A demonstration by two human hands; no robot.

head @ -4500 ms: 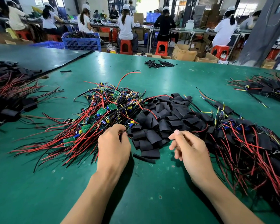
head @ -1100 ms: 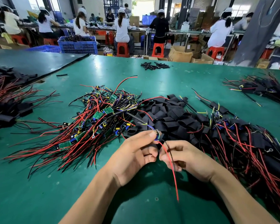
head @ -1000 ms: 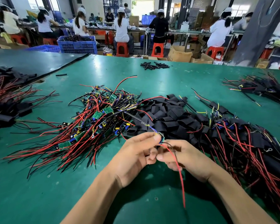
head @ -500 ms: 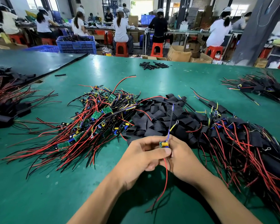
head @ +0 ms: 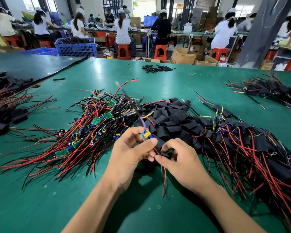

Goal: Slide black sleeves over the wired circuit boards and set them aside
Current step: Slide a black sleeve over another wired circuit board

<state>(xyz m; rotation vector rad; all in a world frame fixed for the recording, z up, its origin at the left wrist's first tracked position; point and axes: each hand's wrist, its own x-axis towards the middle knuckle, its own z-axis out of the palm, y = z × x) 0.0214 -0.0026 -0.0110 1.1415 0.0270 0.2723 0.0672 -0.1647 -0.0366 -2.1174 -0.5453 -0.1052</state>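
The left hand [head: 133, 153] pinches a small green board [head: 145, 135], yellow part up, between thumb and fingertips. The right hand [head: 180, 158] curls round a black sleeve [head: 165, 154] just beside it. Since half a second ago the hands have parted slightly and the board's top wires lean further left, while its red wire [head: 164, 174] hangs down between the wrists.

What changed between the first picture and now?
Since 4.5 s ago the left hand has picked one wired board off the board pile and raised it. The right hand now pinches what looks like a black sleeve at its trailing wires. That pile and the sleeve pile stayed put.
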